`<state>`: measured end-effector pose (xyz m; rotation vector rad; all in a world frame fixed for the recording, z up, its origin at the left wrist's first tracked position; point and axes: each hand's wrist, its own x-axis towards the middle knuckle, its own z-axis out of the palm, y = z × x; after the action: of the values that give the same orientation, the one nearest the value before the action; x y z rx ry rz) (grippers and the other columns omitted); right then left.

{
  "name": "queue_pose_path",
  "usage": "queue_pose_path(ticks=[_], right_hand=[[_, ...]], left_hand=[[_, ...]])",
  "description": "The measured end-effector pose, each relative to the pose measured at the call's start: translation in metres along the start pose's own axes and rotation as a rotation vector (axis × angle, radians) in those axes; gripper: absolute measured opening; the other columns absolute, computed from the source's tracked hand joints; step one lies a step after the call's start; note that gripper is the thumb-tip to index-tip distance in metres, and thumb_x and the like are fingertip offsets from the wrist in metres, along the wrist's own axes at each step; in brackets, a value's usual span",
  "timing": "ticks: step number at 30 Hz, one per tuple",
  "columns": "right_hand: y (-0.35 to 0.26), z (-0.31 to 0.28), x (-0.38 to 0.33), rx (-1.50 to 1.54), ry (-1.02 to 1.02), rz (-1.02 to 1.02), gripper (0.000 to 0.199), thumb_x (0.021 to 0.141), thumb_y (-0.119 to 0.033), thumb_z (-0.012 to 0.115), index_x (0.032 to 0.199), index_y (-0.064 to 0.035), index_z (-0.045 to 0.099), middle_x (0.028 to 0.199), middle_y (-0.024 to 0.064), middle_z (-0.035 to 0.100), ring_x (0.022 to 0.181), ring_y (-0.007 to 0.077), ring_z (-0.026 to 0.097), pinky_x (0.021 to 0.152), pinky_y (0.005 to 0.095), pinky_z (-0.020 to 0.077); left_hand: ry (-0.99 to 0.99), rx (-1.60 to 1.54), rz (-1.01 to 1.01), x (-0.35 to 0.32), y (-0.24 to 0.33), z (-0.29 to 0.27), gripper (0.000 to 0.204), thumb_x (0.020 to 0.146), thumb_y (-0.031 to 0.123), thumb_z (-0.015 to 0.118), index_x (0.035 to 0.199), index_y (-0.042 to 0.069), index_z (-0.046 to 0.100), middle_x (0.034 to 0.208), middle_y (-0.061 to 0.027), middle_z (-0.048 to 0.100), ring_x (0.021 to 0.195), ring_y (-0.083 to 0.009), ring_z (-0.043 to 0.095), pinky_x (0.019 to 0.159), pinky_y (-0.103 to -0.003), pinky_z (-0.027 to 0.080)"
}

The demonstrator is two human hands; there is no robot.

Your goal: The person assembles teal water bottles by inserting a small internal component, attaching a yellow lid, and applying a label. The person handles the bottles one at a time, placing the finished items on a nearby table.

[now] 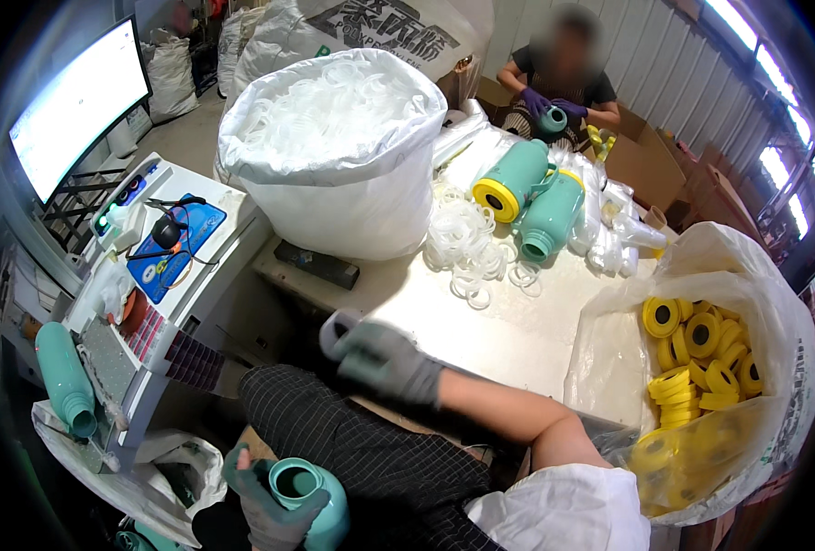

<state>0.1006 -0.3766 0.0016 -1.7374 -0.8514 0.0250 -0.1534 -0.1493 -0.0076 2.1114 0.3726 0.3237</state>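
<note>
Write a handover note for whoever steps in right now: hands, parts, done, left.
Left hand: gloved, gripping a teal bottle upright at the lap, mouth open, no cap on it.
Right hand: gloved, over the near edge of the table, holding a clear ring.
Parts: clear rings fill the big white sack, and loose rings lie on the table. Yellow caps sit in the bag on the right.
Done: of two teal bottles lying on the table, one shows a yellow end; the other is open.
Left: the held bottle has no ring or cap yet.
</note>
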Motion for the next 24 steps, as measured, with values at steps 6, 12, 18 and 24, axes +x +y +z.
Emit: queue_pose_path(ticks=[6, 12, 18, 24], right_hand=[[-0.050, 0.115, -0.029, -0.065, -0.318, -0.486, 0.024, 0.084, -0.029, 0.076, 0.098, -0.0102, 0.071, 0.108, 0.0075, 0.067, 0.095, 0.0282, 0.066, 0.086, 0.0436, 0.0525], [-0.054, 0.129, -0.046, -0.107, -0.433, -0.667, 0.036, 0.083, -0.044, 0.078, 0.097, -0.0112, 0.073, 0.125, 0.0066, 0.067, 0.125, 0.0258, 0.062, 0.113, 0.0532, 0.0442], [-0.082, 0.118, -0.049, -0.112, -0.646, -0.336, 0.040, 0.082, -0.043, 0.079, 0.105, -0.0117, 0.071, 0.105, 0.0063, 0.063, 0.102, 0.0272, 0.060, 0.088, 0.0481, 0.0456], [-0.098, 0.131, -0.049, -0.045, -0.557, -0.328, 0.049, 0.082, -0.044, 0.080, 0.107, -0.0057, 0.062, 0.101, 0.0098, 0.063, 0.091, 0.0281, 0.062, 0.077, 0.0413, 0.0489]], left_hand=[[0.001, 0.529, 0.460, 0.005, 0.037, -0.024, 0.054, 0.071, 0.027, 0.086, 0.115, 0.005, 0.065, 0.111, -0.0149, 0.063, 0.100, -0.0367, 0.062, 0.088, -0.049, 0.051], [0.048, 0.359, 0.268, -0.012, 0.016, -0.034, 0.034, 0.065, 0.023, 0.087, 0.080, 0.007, 0.061, 0.090, -0.0097, 0.059, 0.095, -0.0341, 0.058, 0.080, -0.045, 0.049], [-0.025, 0.590, 0.623, 0.006, 0.042, -0.045, 0.028, 0.070, 0.030, 0.084, 0.079, 0.011, 0.066, 0.089, -0.0085, 0.061, 0.088, -0.0323, 0.058, 0.082, -0.050, 0.047], [-0.074, 0.778, 0.364, 0.003, 0.052, -0.067, 0.033, 0.081, 0.021, 0.072, 0.113, 0.010, 0.068, 0.096, -0.0094, 0.066, 0.100, -0.0337, 0.064, 0.100, -0.056, 0.045]])
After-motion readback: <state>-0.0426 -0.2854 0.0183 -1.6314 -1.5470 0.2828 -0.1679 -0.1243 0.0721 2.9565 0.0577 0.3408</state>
